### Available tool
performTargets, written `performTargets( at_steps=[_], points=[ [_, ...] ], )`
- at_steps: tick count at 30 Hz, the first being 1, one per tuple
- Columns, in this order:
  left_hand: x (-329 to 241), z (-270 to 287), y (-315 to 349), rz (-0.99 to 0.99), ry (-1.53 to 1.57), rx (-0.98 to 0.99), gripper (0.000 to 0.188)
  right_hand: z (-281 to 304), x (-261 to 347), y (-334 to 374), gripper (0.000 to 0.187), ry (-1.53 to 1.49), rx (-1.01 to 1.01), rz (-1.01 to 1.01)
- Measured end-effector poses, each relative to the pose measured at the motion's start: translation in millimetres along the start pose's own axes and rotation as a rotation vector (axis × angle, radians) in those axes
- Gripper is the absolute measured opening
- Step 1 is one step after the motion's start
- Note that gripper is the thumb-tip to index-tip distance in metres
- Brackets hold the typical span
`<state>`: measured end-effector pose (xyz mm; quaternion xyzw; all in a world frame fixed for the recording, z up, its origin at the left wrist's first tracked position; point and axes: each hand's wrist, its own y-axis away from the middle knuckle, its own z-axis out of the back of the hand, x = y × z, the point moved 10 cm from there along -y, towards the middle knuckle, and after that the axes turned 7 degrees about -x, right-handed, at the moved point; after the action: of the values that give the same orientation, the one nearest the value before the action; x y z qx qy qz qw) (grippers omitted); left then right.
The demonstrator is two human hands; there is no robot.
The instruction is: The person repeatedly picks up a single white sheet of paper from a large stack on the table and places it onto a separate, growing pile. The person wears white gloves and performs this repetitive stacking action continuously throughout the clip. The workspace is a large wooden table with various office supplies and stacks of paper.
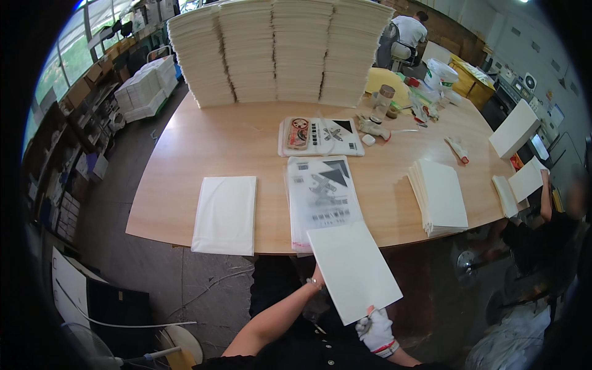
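Observation:
A thin pad of white paper [354, 271] tilts over the table's front edge, its far end overlapping a pile of clear printed plastic bags [317, 197]. My right hand [376, 330], in a white glove with bare fingertips, pinches the pad's near edge. My left hand [319, 274] reaches under the pad's left side, and its fingers are hidden behind the paper. Left of the bags lies a packed white bundle in plastic wrap [224, 214]. On the right sits a slightly fanned stack of white paper pads [441, 196].
Tall stacks of paper [277, 52] line the table's [166, 160] back. A patterned box [298, 134] rests on more plastic bags. A glass jar [382, 102], a glove [373, 128] and scissors [457, 151] lie back right. A co-worker [536, 228] handles paper at the right edge.

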<state>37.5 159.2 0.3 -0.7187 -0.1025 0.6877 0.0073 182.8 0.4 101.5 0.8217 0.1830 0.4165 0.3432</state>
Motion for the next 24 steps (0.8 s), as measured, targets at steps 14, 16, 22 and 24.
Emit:
performTargets(
  at_steps=[14,16,22,24],
  points=[
    [4.2,12.7,55.2,0.33,0.235,-0.025,0.042,-56.8,6.5,-131.3,0.023,0.167,0.264,-0.061],
    [-7.0,36.8,54.6,0.578,0.341,-0.076,0.039,-57.9,11.5,-121.9,0.015,0.555,0.304,0.122],
    [10.2,50.5,63.6,0.657,0.283,-0.069,0.035,-152.0,28.6,-64.2,0.015,1.399,0.273,1.234],
    [37.4,58.6,66.7,0.671,0.251,-0.135,0.034,-163.1,8.9,-75.5,0.016,1.57,0.291,1.255]
  ],
)
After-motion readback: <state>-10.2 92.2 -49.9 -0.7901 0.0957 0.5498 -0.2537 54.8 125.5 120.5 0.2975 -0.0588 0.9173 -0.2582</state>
